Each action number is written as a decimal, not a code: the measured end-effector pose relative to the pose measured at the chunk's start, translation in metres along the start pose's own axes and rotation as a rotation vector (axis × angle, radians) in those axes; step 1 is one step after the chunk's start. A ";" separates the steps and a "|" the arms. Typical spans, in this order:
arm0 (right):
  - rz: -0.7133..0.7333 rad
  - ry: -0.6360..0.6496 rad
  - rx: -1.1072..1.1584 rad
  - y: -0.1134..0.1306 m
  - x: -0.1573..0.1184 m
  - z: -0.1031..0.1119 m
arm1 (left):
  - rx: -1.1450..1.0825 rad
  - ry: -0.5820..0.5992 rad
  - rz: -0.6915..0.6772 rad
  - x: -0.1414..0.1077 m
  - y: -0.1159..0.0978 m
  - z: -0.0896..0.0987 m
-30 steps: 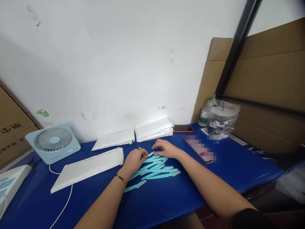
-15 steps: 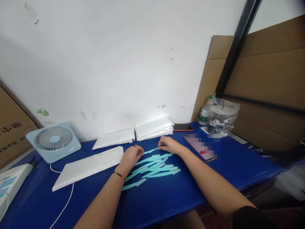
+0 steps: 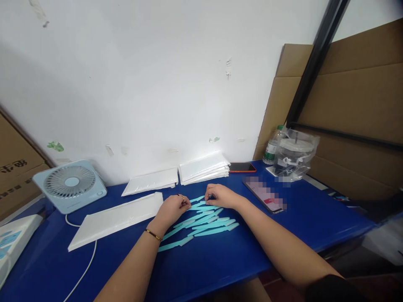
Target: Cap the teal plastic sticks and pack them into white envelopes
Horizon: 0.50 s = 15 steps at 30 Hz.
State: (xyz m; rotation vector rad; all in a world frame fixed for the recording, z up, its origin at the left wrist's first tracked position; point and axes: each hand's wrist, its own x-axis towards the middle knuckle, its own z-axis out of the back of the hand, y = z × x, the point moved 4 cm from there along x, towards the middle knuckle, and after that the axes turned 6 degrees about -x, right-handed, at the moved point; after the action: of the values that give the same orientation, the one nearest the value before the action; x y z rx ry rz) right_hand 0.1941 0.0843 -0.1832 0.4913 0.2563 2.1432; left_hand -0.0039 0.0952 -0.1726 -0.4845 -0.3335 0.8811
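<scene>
Left hand (image 3: 174,209): thumb and fingers drawn together at the left end of the farthest of several turquoise eyebrow razors (image 3: 217,230). Right hand (image 3: 222,196): fingers bent inward at that razor's opposite end. Whether either set of fingers grips it cannot be told, as contact is partly hidden. The left hand carries a ring (image 3: 182,198); a dark bracelet (image 3: 153,235) circles that wrist.

The razors lie loose on the blue surface (image 3: 233,264), between and below the hands, several overlapping; 1 lies slightly apart at the near left, beside the left wrist.

Left of the left hand, 1 long white packet (image 3: 116,220) lies flat. Beyond it, near the wall (image 3: 141,84), are a shorter white packet group (image 3: 151,181) and, just to its right, a white packet stack (image 3: 204,165). Next to the stack rests a red-edged phone (image 3: 242,167). A second phone (image 3: 264,197), its screen partly pixelated, lies to the right of the right hand.

Far right: a green-capped bottle (image 3: 270,151) stands upright beside a bagged, lidded container (image 3: 296,157), with cardboard (image 3: 355,105) and a black post (image 3: 311,71) behind. Far left: a light blue fan (image 3: 72,182), tilted back, with a white cable (image 3: 90,268) nearby.
</scene>
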 end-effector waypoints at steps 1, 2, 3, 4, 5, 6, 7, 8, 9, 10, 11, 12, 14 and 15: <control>0.000 0.000 -0.031 0.000 0.000 0.000 | 0.004 -0.005 0.003 0.000 -0.001 0.000; 0.000 -0.001 -0.060 -0.001 0.001 0.000 | 0.003 0.000 0.008 0.000 -0.002 -0.001; 0.000 -0.001 -0.084 -0.001 0.001 0.000 | 0.000 0.008 0.015 0.000 -0.003 -0.001; 0.002 0.001 -0.103 -0.001 0.002 0.000 | -0.001 0.012 0.020 0.001 -0.004 -0.002; 0.006 0.003 -0.117 -0.001 0.002 -0.001 | 0.004 0.010 0.022 0.001 -0.004 -0.003; 0.011 0.007 -0.125 -0.001 0.002 -0.001 | 0.015 0.004 0.021 0.001 -0.005 -0.003; 0.016 0.011 -0.130 -0.001 0.002 -0.001 | 0.029 -0.005 0.018 0.002 -0.006 -0.003; 0.020 0.016 -0.133 -0.001 0.002 -0.001 | 0.046 -0.015 0.016 0.002 -0.007 -0.004; 0.023 0.020 -0.138 -0.001 0.002 0.000 | 0.063 -0.022 0.016 0.003 -0.007 -0.004; 0.023 0.020 -0.146 0.000 0.002 0.000 | 0.081 -0.027 0.022 0.003 -0.007 -0.004; 0.022 0.020 -0.155 0.000 0.002 0.000 | 0.097 -0.028 0.029 0.003 -0.007 -0.004; 0.021 0.021 -0.164 0.001 0.002 0.001 | 0.110 -0.028 0.036 0.004 -0.007 -0.005; 0.020 0.019 -0.176 0.002 0.001 0.001 | 0.118 -0.019 0.038 0.004 -0.007 -0.005; 0.021 0.018 -0.179 0.002 0.001 0.001 | 0.118 -0.014 0.034 0.004 -0.008 -0.006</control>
State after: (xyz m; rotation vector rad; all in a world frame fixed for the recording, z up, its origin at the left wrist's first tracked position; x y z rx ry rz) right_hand 0.1921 0.0843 -0.1813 0.3724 0.0681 2.1671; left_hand 0.0066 0.0928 -0.1731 -0.3758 -0.2849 0.9322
